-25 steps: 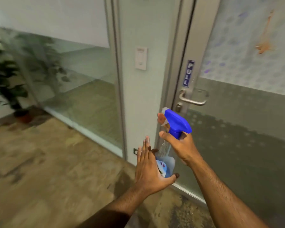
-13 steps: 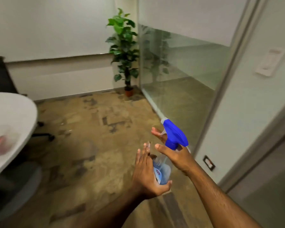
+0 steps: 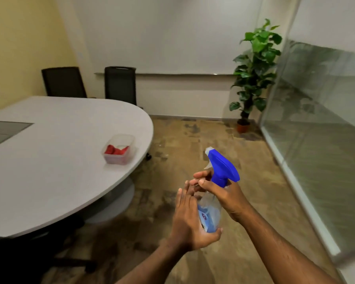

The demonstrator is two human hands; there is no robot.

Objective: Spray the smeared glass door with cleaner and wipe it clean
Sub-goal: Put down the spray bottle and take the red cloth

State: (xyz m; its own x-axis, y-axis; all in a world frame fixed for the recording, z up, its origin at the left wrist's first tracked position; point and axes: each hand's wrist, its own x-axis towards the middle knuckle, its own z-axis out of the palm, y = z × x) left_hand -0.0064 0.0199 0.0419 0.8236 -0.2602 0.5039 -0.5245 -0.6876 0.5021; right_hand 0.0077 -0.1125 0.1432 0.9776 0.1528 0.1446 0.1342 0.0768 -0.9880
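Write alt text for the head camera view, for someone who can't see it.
Two bare hands hold a clear spray bottle with a blue trigger head: the right hand grips its neck, the left hand cups its base. Behind stand a white rounded table bearing a clear plastic tub of red cloth, and a potted green plant.

The room has a white back wall [image 3: 172,33] and a yellow wall [image 3: 19,44] on the left side. The floor [image 3: 193,136] is brown with dark patches. A big round-edged white table [image 3: 55,160] stands far to the left of the fingers, and two black chairs [image 3: 120,85] stand behind it. A green plant [image 3: 254,64] in a small pot stands in the far corner, beside a glass wall [image 3: 320,124] that runs along the right side. The light is soft and even.
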